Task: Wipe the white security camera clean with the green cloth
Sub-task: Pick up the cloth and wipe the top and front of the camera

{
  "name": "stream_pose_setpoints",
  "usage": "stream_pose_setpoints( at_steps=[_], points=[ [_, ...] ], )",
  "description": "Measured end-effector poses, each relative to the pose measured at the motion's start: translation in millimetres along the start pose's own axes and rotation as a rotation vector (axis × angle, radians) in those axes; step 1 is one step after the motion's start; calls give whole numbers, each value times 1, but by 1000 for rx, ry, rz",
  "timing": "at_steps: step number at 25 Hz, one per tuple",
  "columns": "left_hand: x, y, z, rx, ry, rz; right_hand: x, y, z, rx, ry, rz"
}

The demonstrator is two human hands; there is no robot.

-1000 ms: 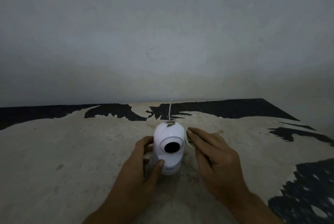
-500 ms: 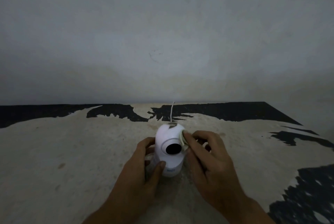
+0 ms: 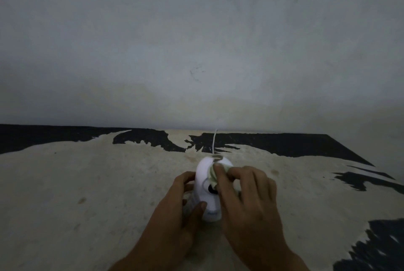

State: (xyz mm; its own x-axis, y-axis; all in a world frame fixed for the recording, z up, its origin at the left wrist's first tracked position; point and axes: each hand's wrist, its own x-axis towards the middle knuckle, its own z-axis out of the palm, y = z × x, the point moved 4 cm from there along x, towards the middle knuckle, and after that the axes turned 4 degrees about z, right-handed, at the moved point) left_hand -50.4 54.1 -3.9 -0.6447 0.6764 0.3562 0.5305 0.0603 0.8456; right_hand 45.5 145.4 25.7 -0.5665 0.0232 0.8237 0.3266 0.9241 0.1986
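The white security camera stands upright on the worn table top, its dark lens partly hidden. My left hand wraps the camera's lower left side, thumb on its front. My right hand presses a small pale green cloth against the camera's upper front and right side, fingers over the lens area. Most of the cloth is hidden under my fingers. A thin white cable runs from the camera's top toward the wall.
The table top is beige with black patches where the surface has peeled, along the back edge and at the right. A bare grey wall rises directly behind the table. The right edge slants off near the corner.
My right hand has slid with the cloth from the camera's right side onto its upper front, now covering part of the lens. The left hand keeps its hold.
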Motion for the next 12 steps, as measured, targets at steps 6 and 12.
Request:
stream_pose_setpoints(
  at_steps=[6, 12],
  points=[
    [6, -2, -1, 66, -15, -98, 10, -2, 2, -59, 8, 100],
    [3, 2, 0, 61, -75, -135, 13, 9, -8, -31, -7, 76]
  ],
)
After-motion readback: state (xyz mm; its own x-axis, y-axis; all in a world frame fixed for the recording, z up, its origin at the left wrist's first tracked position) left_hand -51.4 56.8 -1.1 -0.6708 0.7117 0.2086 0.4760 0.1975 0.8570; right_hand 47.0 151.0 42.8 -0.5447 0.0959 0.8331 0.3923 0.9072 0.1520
